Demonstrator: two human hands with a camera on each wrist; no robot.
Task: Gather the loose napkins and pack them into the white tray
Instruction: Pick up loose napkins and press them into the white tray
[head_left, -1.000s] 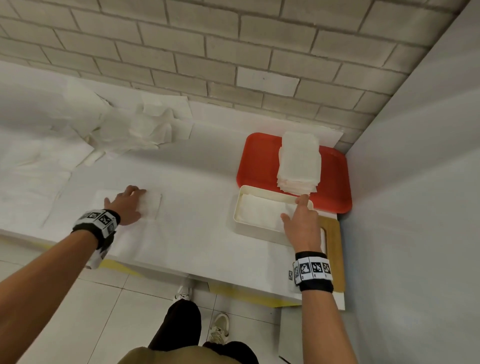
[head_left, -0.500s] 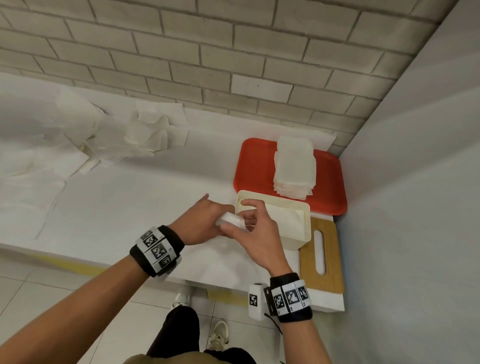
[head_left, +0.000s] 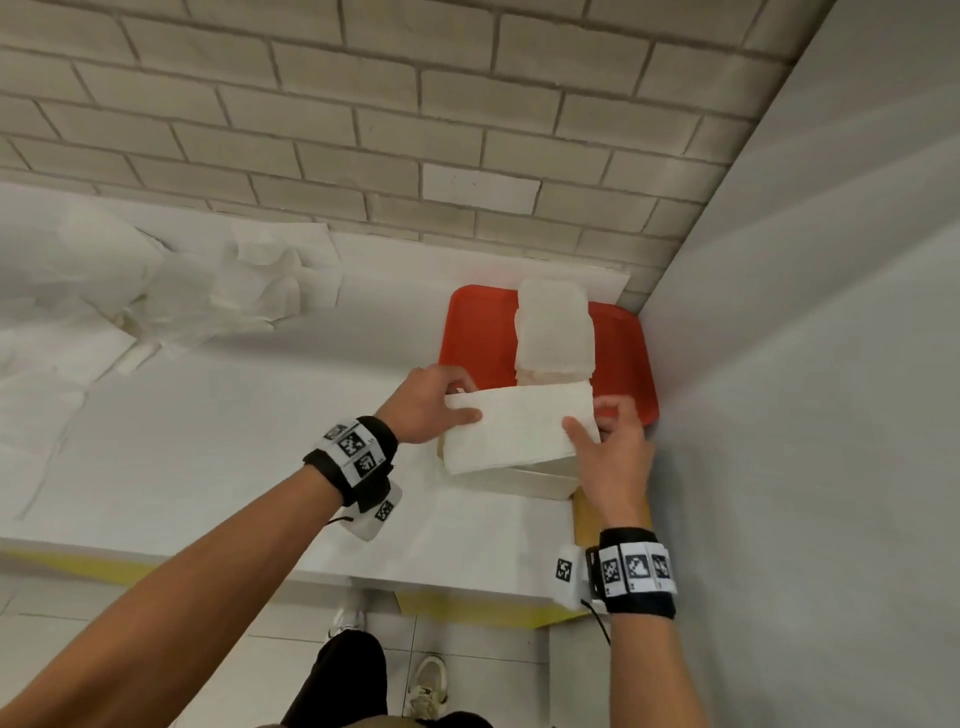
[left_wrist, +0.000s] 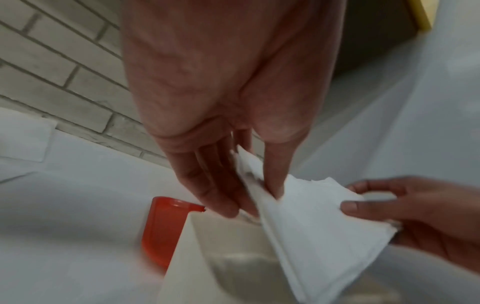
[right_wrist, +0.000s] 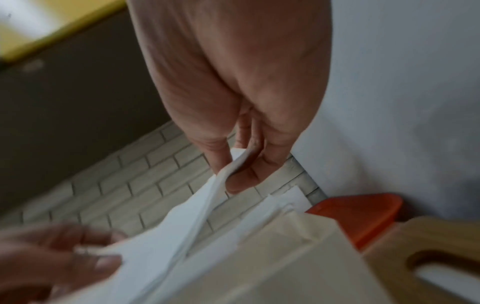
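Observation:
A white folded napkin (head_left: 519, 428) is stretched flat between both hands, just above the white tray (head_left: 540, 480), which it mostly hides. My left hand (head_left: 447, 405) pinches its left edge between thumb and fingers. My right hand (head_left: 597, 426) pinches its right edge. In the left wrist view the napkin (left_wrist: 311, 226) hangs over the tray's open inside (left_wrist: 233, 267). The right wrist view shows the thumb and fingers pinching the napkin (right_wrist: 202, 207) above the tray's wall (right_wrist: 285, 257).
A red tray (head_left: 623, 364) with a tall stack of napkins (head_left: 553, 332) sits behind the white tray, in the corner by the grey wall. A wooden lid (head_left: 587, 514) lies at the tray's right. Loose crumpled napkins (head_left: 234, 296) lie at the back left.
My left hand picked a napkin off the table at the left and brought it to the right hand. Both hands spread it out and moved it over the white tray.

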